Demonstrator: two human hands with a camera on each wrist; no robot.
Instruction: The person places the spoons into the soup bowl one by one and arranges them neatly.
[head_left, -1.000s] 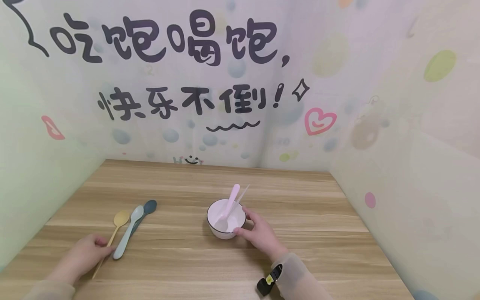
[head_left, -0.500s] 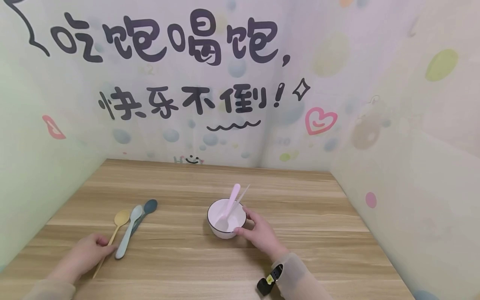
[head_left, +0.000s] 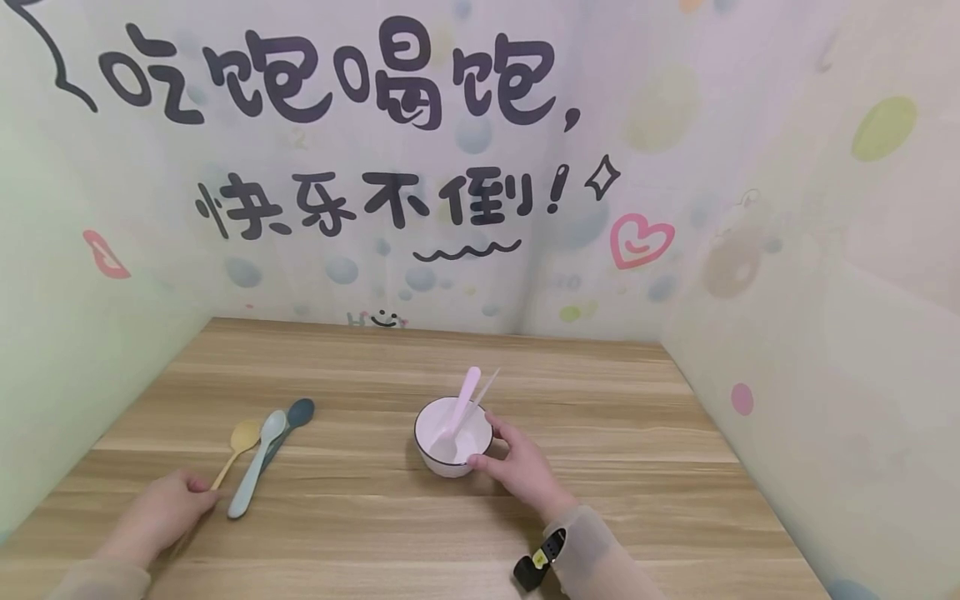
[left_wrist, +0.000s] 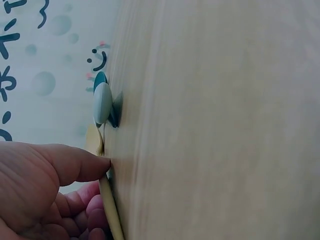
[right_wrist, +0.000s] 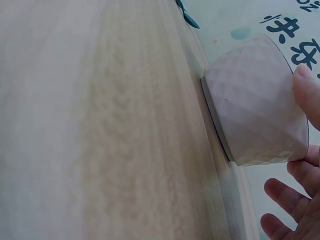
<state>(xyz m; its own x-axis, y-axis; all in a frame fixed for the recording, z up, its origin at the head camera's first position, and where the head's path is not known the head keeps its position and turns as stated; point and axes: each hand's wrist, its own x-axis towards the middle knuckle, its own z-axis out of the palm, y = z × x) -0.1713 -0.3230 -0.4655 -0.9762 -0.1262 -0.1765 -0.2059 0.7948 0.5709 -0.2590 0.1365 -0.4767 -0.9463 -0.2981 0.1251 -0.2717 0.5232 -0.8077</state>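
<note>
My left hand pinches the handle of a yellow spoon between thumb and fingers. In the left wrist view, part of that spoon's handle shows below the thumb, close along the table. A light blue spoon lies just to its right, across a dark blue spoon. With thumb and fingertips at its right side, my right hand holds a white dark-rimmed bowl upright. A pink spoon leans inside the bowl beside a thin white stick-like piece.
The wood-grain table meets a back wall with printed lettering. Side walls stand to the left and right. A black device is strapped at the right wrist.
My left fingertips have drawn slightly left and tightened around the yellow spoon's handle, which has shifted slightly. The right hand and the bowl stay in place.
</note>
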